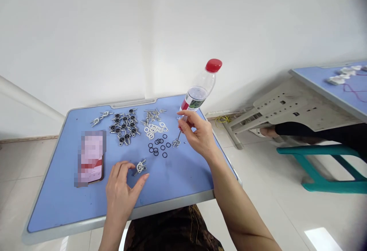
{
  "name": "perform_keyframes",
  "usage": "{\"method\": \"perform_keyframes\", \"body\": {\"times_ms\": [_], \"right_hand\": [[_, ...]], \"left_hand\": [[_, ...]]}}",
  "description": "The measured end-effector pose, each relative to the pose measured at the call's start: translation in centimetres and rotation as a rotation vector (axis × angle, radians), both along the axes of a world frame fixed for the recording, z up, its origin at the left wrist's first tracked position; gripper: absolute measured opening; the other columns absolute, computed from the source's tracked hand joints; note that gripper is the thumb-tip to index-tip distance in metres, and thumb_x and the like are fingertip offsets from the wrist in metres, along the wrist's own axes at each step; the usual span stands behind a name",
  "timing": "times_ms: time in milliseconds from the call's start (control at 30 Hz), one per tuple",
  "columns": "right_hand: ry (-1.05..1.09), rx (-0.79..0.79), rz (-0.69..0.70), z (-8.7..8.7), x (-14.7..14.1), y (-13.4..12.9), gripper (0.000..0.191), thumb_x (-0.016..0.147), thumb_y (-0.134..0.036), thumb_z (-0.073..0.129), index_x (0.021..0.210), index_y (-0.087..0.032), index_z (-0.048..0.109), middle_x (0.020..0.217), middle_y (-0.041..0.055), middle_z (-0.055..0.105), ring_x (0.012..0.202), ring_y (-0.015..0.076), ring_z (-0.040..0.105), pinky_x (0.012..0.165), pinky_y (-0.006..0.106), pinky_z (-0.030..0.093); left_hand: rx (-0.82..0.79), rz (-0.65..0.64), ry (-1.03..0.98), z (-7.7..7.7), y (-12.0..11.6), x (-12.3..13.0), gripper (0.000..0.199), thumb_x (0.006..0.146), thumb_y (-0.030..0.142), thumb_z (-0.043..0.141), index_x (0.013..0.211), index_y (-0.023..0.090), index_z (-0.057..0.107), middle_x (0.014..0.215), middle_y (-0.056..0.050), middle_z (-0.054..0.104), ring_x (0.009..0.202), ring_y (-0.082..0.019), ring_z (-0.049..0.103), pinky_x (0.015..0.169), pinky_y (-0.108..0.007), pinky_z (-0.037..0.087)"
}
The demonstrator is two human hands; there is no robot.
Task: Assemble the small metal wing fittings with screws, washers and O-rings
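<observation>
On the blue desktop [69, 205], a metal part [140, 167] lies between left fingers [131, 165].

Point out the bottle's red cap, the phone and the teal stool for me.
red cap [213, 65], head view, its front side
phone [91, 159], head view, blurred screen
teal stool [335, 187], head view, lower bar

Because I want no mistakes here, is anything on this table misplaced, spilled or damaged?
Little stands out. One tiny silver piece lies on the blue table just right of the small silver heap, so it may have strayed. I see no spill or clear damage, though the parts are very small.
</observation>
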State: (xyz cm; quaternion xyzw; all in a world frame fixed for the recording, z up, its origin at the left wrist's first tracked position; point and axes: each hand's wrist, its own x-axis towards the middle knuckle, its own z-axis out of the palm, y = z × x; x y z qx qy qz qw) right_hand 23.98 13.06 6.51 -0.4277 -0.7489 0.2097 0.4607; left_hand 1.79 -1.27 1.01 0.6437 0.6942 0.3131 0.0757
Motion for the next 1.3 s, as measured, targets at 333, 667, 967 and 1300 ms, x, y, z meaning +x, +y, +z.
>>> {"method": "perform_keyframes", "body": {"times_ms": [333, 667, 967, 1300], "right_hand": [[-0.065, 0.007, 0.004, -0.9, 0.1, 0.6, 0.02, 0.094, -0.022, 0.047, 0.112, -0.019, 0.055, 0.068, -0.0012, 0.057, 0.059, 0.0116, 0.053, 0.059, 0.024, 0.044], [-0.089, -0.052, 0.036, -1.4, -0.3, 0.9, 0.021, 0.093, -0.021, 0.046, 0.112, -0.017, 0.054, 0.069, -0.0013, 0.057, 0.059, 0.0117, 0.055, 0.059, 0.024, 0.044], [0.053, -0.087, 0.042, -1.3, -0.6, 0.6, 0.019, 0.093, -0.021, 0.047, 0.111, -0.018, 0.053, 0.068, -0.0024, 0.055, 0.062, 0.0114, 0.057, 0.059, 0.024, 0.047], [0.442, -0.143, 0.099, -0.1, -1.2, -0.6, 0.017, 0.093, -0.028, 0.054, 0.109, -0.021, 0.055, 0.068, -0.0032, 0.059, 0.058, 0.0102, 0.059, 0.058, 0.025, 0.052]], "left_hand": [[0.391, 0.069, -0.004, -0.2, -0.3, 0.2, 0.009, 0.082, 0.018, 0.065, 0.088, 0.021, 0.059, 0.088, -0.005, 0.061, 0.083, -0.02, 0.058, 0.079, -0.037, 0.046], [0.414, 0.05, 0.028, -0.1, -0.2, 0.2, 0.011, 0.081, 0.013, 0.064, 0.089, 0.02, 0.06, 0.088, -0.006, 0.061, 0.084, -0.02, 0.058, 0.078, -0.036, 0.047], [0.51, 0.011, 0.051, 0.1, 0.0, 0.3, 0.018, 0.077, 0.007, 0.067, 0.09, 0.019, 0.062, 0.086, -0.005, 0.062, 0.08, -0.018, 0.058, 0.074, -0.034, 0.047], [0.366, -0.159, 0.02, 2.1, 2.4, 2.8, 0.018, 0.086, 0.016, 0.061, 0.103, 0.021, 0.064, 0.094, -0.005, 0.061, 0.085, -0.019, 0.058, 0.079, -0.036, 0.042]]}}
